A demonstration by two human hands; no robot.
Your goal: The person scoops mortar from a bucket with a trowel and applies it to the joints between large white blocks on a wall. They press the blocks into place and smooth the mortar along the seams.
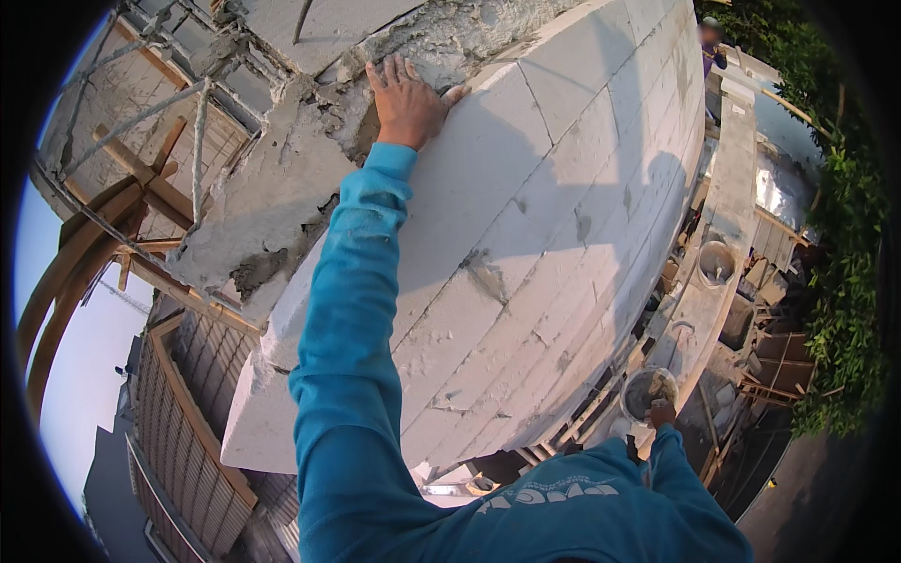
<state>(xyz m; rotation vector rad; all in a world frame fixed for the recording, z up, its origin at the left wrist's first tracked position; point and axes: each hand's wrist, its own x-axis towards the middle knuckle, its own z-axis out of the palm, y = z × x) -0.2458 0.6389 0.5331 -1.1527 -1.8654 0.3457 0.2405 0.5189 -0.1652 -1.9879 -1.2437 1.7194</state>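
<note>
Wall edge (514,68) | left hand (410,105) atop | right hand (663,413) at bucket (624,402), grip unclear

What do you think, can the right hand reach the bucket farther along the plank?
Probably not without moving: the right hand is at the nearer bucket, and the farther bucket sits well beyond it on the plank, though nothing tall seems between.

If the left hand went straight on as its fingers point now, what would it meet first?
The left hand would probably first meet the rough grey concrete just ahead of its fingers, though the depth there is unclear.
</note>
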